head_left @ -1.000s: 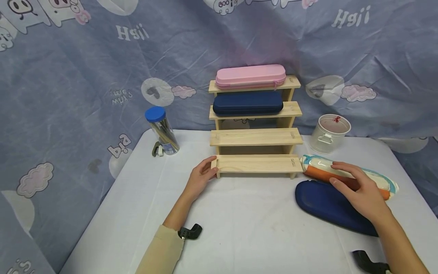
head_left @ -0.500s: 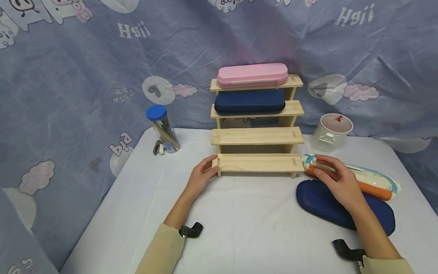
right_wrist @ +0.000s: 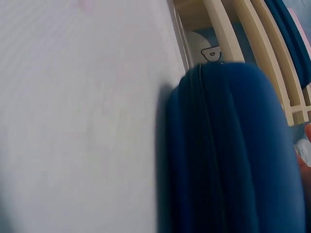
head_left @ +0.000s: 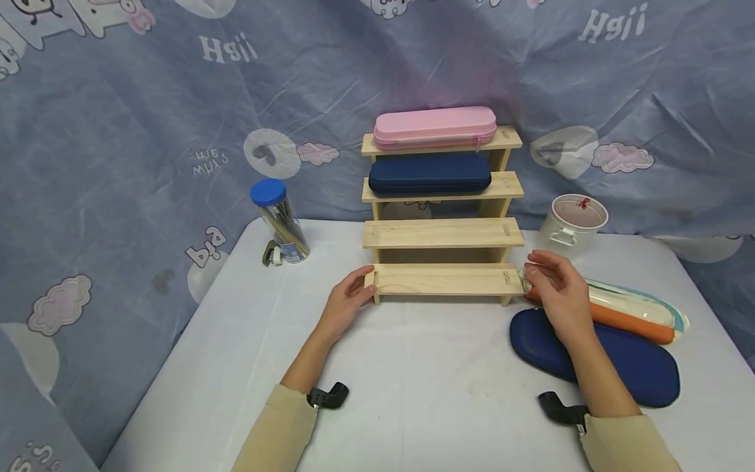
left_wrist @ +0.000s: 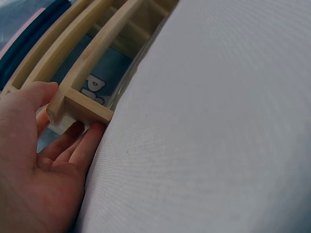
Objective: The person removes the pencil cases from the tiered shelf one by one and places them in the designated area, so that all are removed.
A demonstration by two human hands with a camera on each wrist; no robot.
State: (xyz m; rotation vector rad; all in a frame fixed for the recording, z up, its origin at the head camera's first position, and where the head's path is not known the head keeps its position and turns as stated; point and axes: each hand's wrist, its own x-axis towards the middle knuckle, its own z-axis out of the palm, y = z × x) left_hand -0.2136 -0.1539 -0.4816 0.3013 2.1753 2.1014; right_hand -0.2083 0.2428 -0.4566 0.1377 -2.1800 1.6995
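Note:
A stepped wooden shelf (head_left: pixel 442 280) stands at the middle back. Its second tier from the top bears a slim navy case (head_left: pixel 429 174), its top tier a pink case (head_left: pixel 435 127). At the bottom tier's left end my left hand (head_left: pixel 344 305) grips the wood, thumb and fingers about the corner, as the left wrist view also shows. My right hand (head_left: pixel 563 295) is beside the tier's right end, fingers loosely bent and holding nothing; contact with the wood cannot be told. Partly under the right arm lie an orange-and-cream pouch (head_left: pixel 634 313) and a large navy case (head_left: pixel 637 367).
Behind the right hand stands a white pot-shaped container (head_left: pixel 569 226). On the left, a clear jar (head_left: pixel 284 229) with a blue lid leans next to a small dark-and-white object (head_left: pixel 272 255). A printed blue-grey cloth (head_left: pixel 147 164) hangs behind the white table (head_left: pixel 430 393).
My right hand has moved left, from over the pouch to beside the shelf's right end, uncovering more of the large navy case. The left hand has stayed on the shelf's left end.

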